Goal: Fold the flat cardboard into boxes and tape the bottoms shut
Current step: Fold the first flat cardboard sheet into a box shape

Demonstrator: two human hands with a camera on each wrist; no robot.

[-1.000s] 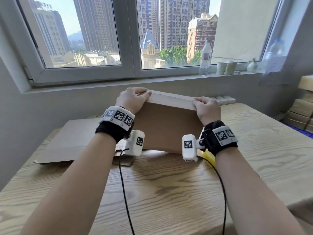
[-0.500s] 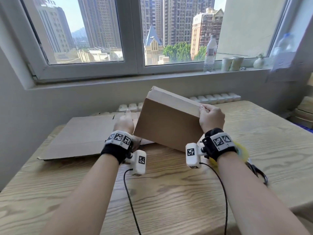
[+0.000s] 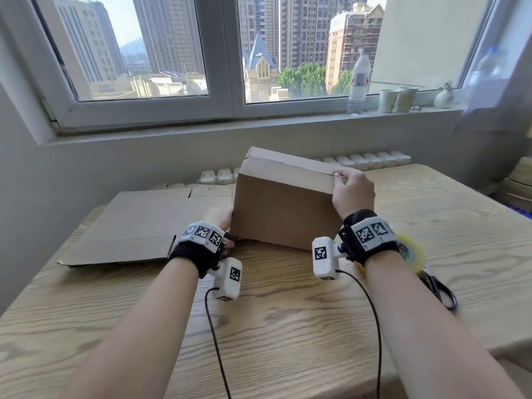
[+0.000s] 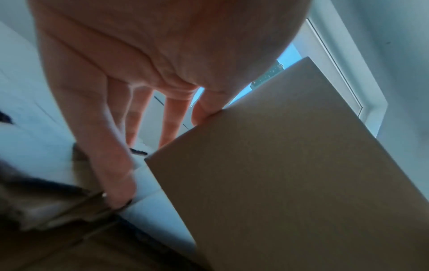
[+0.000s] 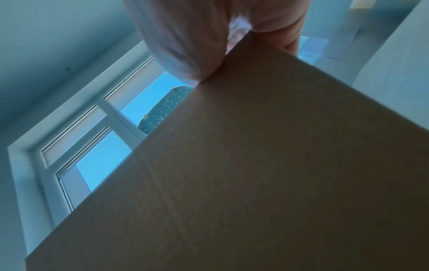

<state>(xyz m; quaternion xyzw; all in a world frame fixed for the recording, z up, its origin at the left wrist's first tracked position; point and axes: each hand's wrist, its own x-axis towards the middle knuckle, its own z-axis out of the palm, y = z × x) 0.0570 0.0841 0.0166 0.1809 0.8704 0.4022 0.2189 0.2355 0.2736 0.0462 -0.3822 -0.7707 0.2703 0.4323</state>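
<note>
A brown folded box [image 3: 285, 205] stands tilted on the wooden table [image 3: 288, 326], its closed flaps facing up and away. My right hand [image 3: 352, 191] grips its upper right corner; in the right wrist view the thumb [image 5: 185, 55] presses the near face of the box [image 5: 255, 165] and the fingers are hidden behind it. My left hand [image 3: 218, 218] is at the box's lower left corner. In the left wrist view its fingers [image 4: 171, 117] are straight, reaching along the left side of the box [image 4: 290, 174]. A flat cardboard sheet [image 3: 144, 223] lies to the left.
A yellow tape roll [image 3: 411, 251] and black scissors [image 3: 440, 289] lie behind my right wrist. A bottle [image 3: 358, 82] and cups [image 3: 397, 100] stand on the windowsill. Stacked cardboard [image 3: 518, 185] is at the far right. Cables hang from both wrist cameras.
My left hand has let go of the box's top edge and dropped to its lower left corner. The box has tilted and turned while my right hand kept hold of its upper right corner.
</note>
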